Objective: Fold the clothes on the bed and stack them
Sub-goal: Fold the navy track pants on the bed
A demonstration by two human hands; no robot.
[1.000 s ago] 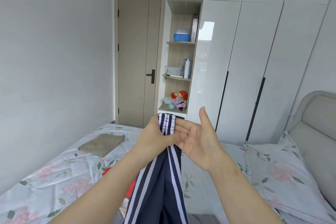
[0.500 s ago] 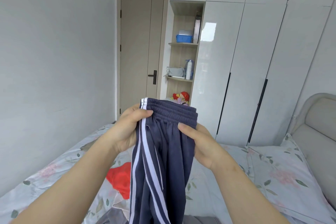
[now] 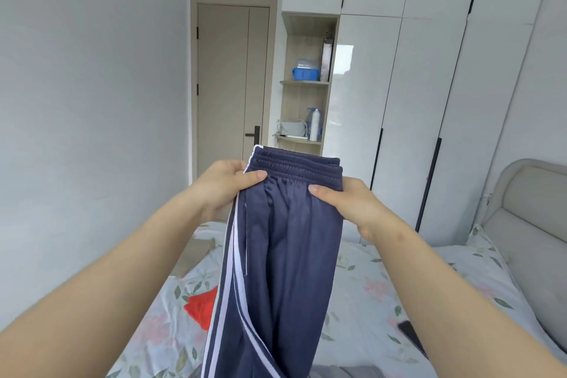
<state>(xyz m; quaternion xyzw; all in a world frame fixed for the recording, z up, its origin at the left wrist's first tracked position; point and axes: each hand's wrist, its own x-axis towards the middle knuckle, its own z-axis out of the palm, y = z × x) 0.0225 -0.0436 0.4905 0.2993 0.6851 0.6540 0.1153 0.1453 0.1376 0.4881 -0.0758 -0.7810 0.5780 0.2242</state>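
Navy track pants with white side stripes hang upright in front of me, waistband at the top. My left hand pinches the left end of the waistband, thumb on the front. My right hand grips the right end, thumb on the front. The legs drop out of view below. Behind the pants, a red garment lies on the floral bed sheet, and a folded khaki piece lies farther back on the left.
A pillow and padded headboard sit at the right. A dark flat object lies on the bed by my right forearm. White wardrobes, open shelves and a door stand beyond the bed.
My hands have spread the waistband out flat from a bunched grip a second ago. The pants now hang a little wider and the view has tilted slightly.
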